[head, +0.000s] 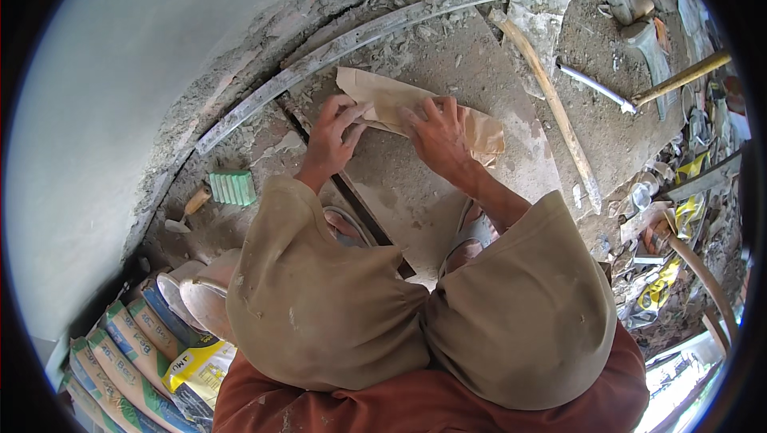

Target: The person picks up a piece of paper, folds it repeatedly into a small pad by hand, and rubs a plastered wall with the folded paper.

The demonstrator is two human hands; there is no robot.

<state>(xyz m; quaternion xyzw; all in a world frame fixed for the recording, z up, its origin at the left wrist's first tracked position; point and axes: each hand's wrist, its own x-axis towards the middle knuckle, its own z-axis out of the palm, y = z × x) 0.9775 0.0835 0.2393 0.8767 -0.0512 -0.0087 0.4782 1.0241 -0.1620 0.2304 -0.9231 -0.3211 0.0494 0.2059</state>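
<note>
A strip of brown paper [389, 90] lies on the dusty floor before me, its right end creased and folded. My left hand [337, 133] is at its left part, fingertips at the lower edge; whether they pinch the paper cannot be told. My right hand [440, 130] rests on the paper right of the middle, fingers bent and spread, palm down. A dark narrow bar [365, 211] runs along the floor beneath my left forearm and between my sandalled feet. Beyond the paper a long, dirty metal straightedge [371, 31] lies along the foot of the wall.
At left are a green ridged block [232, 187] and a trowel [196, 200]. Filled bags [129, 358] stack at lower left. Rightwards lie a wooden handle [554, 97], a metal tube [593, 86], a hammer-like wooden-handled tool [683, 78] and rubble with yellow plastic wrappers [659, 283].
</note>
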